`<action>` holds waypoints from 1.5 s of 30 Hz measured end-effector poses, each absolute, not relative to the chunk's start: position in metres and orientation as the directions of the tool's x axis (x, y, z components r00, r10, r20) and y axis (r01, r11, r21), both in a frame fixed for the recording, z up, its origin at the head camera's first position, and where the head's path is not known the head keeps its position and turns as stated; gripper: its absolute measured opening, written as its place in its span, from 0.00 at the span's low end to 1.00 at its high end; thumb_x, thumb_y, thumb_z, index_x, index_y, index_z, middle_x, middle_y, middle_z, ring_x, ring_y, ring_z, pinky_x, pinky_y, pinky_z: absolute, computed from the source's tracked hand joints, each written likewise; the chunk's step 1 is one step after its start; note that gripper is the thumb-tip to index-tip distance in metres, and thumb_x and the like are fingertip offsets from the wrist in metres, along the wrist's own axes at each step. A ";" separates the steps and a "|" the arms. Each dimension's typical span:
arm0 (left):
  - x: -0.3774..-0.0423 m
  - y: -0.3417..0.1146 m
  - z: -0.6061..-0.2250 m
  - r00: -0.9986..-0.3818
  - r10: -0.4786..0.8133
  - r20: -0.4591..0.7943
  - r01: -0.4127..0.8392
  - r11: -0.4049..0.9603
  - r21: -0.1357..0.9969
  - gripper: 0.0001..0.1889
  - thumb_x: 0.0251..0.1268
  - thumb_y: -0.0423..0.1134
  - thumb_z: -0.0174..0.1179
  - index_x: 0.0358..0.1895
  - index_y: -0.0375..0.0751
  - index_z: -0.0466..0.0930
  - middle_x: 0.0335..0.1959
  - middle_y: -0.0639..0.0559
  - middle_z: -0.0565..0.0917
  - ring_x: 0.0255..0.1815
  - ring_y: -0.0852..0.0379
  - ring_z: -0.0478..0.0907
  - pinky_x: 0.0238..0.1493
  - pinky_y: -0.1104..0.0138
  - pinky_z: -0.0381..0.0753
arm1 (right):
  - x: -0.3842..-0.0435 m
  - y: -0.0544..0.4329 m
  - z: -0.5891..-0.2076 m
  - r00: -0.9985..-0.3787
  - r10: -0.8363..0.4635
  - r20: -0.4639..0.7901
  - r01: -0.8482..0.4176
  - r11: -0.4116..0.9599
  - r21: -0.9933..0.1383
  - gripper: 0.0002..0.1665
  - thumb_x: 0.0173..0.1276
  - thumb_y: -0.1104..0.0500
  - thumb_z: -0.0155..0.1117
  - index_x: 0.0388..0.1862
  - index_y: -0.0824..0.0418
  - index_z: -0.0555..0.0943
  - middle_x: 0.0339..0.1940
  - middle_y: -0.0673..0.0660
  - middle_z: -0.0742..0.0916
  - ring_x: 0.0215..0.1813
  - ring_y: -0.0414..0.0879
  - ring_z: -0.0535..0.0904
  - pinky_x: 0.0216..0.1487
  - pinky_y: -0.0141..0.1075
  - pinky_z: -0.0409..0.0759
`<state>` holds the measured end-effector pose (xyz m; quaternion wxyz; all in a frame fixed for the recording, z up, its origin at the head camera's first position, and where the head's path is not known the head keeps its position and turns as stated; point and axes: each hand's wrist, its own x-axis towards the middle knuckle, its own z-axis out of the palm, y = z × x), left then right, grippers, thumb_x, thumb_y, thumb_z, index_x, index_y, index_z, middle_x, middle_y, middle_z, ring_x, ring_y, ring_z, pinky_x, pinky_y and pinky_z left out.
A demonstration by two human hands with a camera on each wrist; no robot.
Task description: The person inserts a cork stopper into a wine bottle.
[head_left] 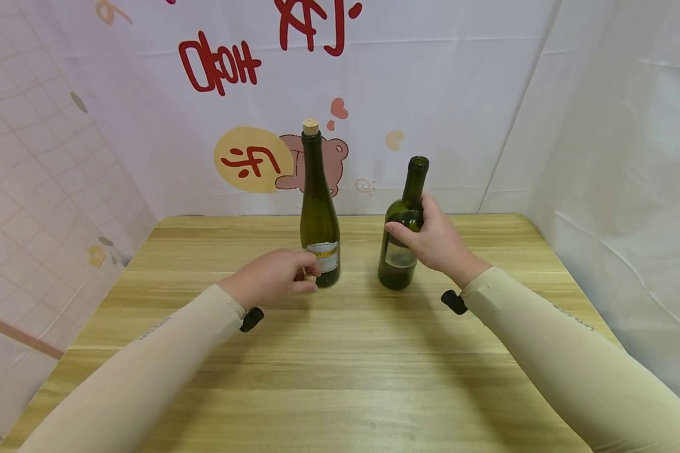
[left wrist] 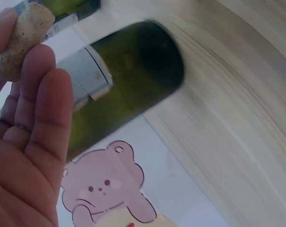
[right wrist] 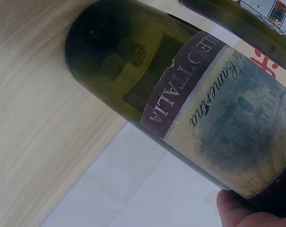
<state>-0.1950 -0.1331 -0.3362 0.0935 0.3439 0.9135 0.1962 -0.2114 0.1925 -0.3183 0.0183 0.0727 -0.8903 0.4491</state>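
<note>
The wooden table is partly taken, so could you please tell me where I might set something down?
The table is bare between the sleeves, and at its back left of the corked bottle and right of the right hand. It is crowded where that hand grips the uncorked bottle and around the left hand beside the corked one.

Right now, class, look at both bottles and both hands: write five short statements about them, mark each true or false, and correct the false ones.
1. The right hand grips the right bottle. True.
2. The left hand is empty. False: it pinches a loose cork.
3. A top cork sits in the mouth of the left bottle. True.
4. The right bottle is corked too. False: it is open at the top.
5. The left hand is closer to the left bottle than to the right bottle. True.
</note>
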 end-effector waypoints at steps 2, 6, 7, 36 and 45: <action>-0.194 -0.129 -0.336 -0.738 0.675 -0.017 0.606 0.674 0.422 0.09 0.69 0.43 0.72 0.45 0.48 0.82 0.37 0.58 0.83 0.36 0.60 0.77 0.43 0.66 0.81 | -0.212 0.192 -0.318 -0.988 -0.115 0.099 -0.148 0.585 -0.797 0.41 0.73 0.39 0.69 0.69 0.61 0.64 0.57 0.62 0.83 0.57 0.58 0.82 0.60 0.53 0.80; -0.194 -0.121 -0.336 -0.722 0.692 0.014 0.630 0.649 0.427 0.09 0.70 0.42 0.72 0.45 0.47 0.82 0.37 0.57 0.83 0.36 0.60 0.77 0.42 0.66 0.81 | -0.212 0.192 -0.319 -0.988 -0.117 0.101 -0.151 0.584 -0.798 0.41 0.73 0.39 0.69 0.70 0.61 0.64 0.58 0.62 0.83 0.58 0.58 0.81 0.60 0.53 0.79; -0.193 -0.120 -0.336 -0.722 0.692 0.019 0.630 0.646 0.431 0.09 0.69 0.42 0.72 0.45 0.47 0.82 0.38 0.58 0.83 0.36 0.61 0.78 0.43 0.67 0.82 | -0.212 0.192 -0.319 -0.988 -0.117 0.103 -0.152 0.582 -0.799 0.41 0.73 0.39 0.69 0.70 0.61 0.64 0.58 0.62 0.82 0.58 0.58 0.81 0.60 0.52 0.79; -0.194 -0.083 -0.321 -0.744 0.643 0.181 0.633 0.593 0.497 0.11 0.74 0.41 0.67 0.54 0.44 0.82 0.49 0.53 0.83 0.45 0.58 0.82 0.53 0.63 0.86 | -0.212 0.191 -0.319 -0.989 -0.105 0.102 -0.145 0.583 -0.799 0.40 0.73 0.41 0.70 0.70 0.60 0.64 0.58 0.62 0.83 0.59 0.58 0.82 0.62 0.55 0.80; -0.197 -0.076 -0.318 -0.752 0.631 0.193 0.623 0.582 0.523 0.11 0.76 0.41 0.65 0.55 0.44 0.82 0.53 0.53 0.83 0.48 0.58 0.84 0.55 0.63 0.87 | -0.213 0.192 -0.319 -0.989 -0.107 0.099 -0.143 0.584 -0.799 0.41 0.73 0.40 0.70 0.70 0.60 0.64 0.59 0.62 0.83 0.59 0.58 0.82 0.63 0.56 0.80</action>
